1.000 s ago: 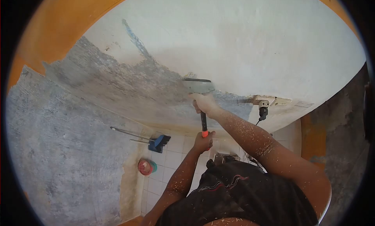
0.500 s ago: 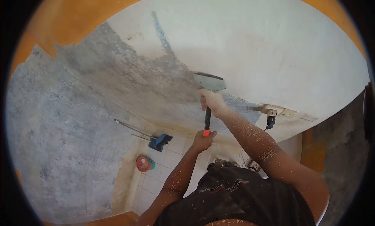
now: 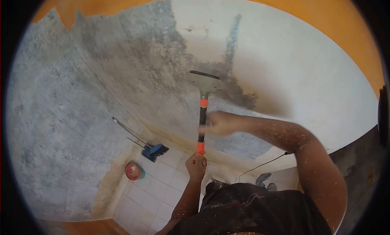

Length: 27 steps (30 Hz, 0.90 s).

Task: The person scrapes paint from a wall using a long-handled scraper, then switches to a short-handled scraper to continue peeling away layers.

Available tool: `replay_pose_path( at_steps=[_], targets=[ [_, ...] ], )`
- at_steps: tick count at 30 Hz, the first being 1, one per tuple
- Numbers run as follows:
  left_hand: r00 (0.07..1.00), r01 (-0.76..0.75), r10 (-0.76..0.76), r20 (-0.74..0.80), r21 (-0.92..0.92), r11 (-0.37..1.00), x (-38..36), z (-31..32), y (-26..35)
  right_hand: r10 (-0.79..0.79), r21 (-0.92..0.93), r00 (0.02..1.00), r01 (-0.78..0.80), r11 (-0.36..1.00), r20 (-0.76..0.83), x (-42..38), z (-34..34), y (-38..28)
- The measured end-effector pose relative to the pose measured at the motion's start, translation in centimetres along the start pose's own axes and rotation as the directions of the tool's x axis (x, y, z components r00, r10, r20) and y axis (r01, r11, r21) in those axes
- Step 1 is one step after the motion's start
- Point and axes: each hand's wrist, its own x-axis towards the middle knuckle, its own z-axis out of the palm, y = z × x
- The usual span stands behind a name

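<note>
A long-handled scraper [image 3: 205, 82] with a wide pale blade stands out in front of the wall [image 3: 280, 68], blade toward the upper part of the view. My left hand [image 3: 196, 166] is wrapped round the orange lower end of its handle. Higher up, my right hand [image 3: 219, 123] is at the black middle of the handle; its fingers are smeared by motion, so their grip is unclear. Grey bare patches and white paint meet near the blade. Small flakes cling to my forearms.
A blue dustpan [image 3: 150, 152] and a long-handled brush lie on the tiled floor [image 3: 162, 182] at the lower left. Beside them is a red and green bucket [image 3: 134, 171]. A dark cable [image 3: 264, 164] hangs at the right.
The view has shifted. My right hand has moved down from just below the blade to the middle of the handle. My left hand is lower in view, still round the handle's end.
</note>
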Motion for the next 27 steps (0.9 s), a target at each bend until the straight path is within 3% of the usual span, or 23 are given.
replay_pose_path(
  at_steps=[1,2,3,5,6,7,8,9,10,11,13,17,19,20,23,27],
  targets=[
    [0.999,-0.029,0.027,-0.030,-0.047,0.998,0.3,-0.2,0.0,0.005,-0.011,1.000,-0.005,1.000,0.010,-0.7,-0.6,-1.5],
    [0.999,-0.027,0.024,-0.035,-0.065,0.998,0.4,-0.5,0.1,-0.027,-0.356,0.987,0.083,0.931,0.161,-1.4,-1.3,-3.1],
    [0.999,-0.039,0.037,-0.023,-0.077,0.996,0.5,-1.0,0.5,-0.006,-0.636,0.950,0.214,0.742,0.313,-1.5,-1.8,-4.2],
    [0.999,-0.049,0.048,-0.013,-0.100,0.994,1.1,-2.0,0.5,-0.065,-0.705,0.952,0.266,0.658,0.300,-0.1,-2.3,-4.8],
    [0.999,-0.042,0.040,-0.030,-0.089,0.995,1.3,-2.4,0.4,-0.335,-0.769,0.913,0.385,0.510,0.235,0.8,-2.7,-4.8],
    [0.998,-0.035,0.031,-0.047,-0.078,0.996,1.5,-2.7,0.2,-0.584,-0.830,0.788,0.450,0.330,0.195,1.6,-3.0,-4.8],
    [0.997,-0.023,0.011,-0.071,-0.172,0.985,1.8,-3.0,0.1,-0.576,-0.830,0.791,0.452,0.326,0.205,2.1,-3.2,-5.0],
    [0.997,-0.022,0.009,-0.073,-0.184,0.983,2.1,-3.1,0.0,-0.604,-0.879,0.765,0.425,0.214,0.223,2.4,-3.5,-5.2],
    [0.995,-0.019,0.006,-0.102,-0.127,0.992,2.4,-3.3,0.0,-0.632,-0.915,0.736,0.390,0.101,0.243,2.9,-3.6,-5.5],
    [0.991,-0.013,0.004,-0.131,-0.068,0.998,2.8,-3.5,0.0,-0.630,-0.914,0.735,0.393,0.097,0.249,3.4,-3.5,-5.6],
    [0.993,-0.012,0.005,-0.122,-0.055,0.998,3.1,-4.3,-0.6,-0.759,-0.907,0.590,0.421,-0.003,0.277,4.2,-3.3,-5.8],
    [1.000,-0.010,0.010,-0.028,-0.006,1.000,2.5,-4.2,-1.3,-0.623,-0.899,0.710,0.438,0.027,0.328,5.7,-3.3,-6.8],
    [1.000,0.007,-0.008,-0.029,-0.021,1.000,1.8,-3.5,-0.8,-0.167,-0.894,0.882,0.448,0.011,0.440,6.7,-3.3,-6.7],
    [0.999,0.018,-0.019,-0.033,-0.038,0.999,1.5,-3.1,-0.6,-0.024,-0.885,0.885,0.466,0.017,0.466,6.8,-3.6,-7.0],
    [0.997,-0.082,0.082,-0.015,-0.013,0.997,0.6,-3.0,-0.7,0.109,-0.878,0.871,0.473,0.072,0.479,7.7,-3.3,-7.0],
    [0.979,-0.199,0.191,-0.070,-0.118,0.973,0.5,-2.0,0.6,-0.011,-0.854,0.855,0.518,0.056,0.518,7.9,-3.5,-6.9]
  ],
)
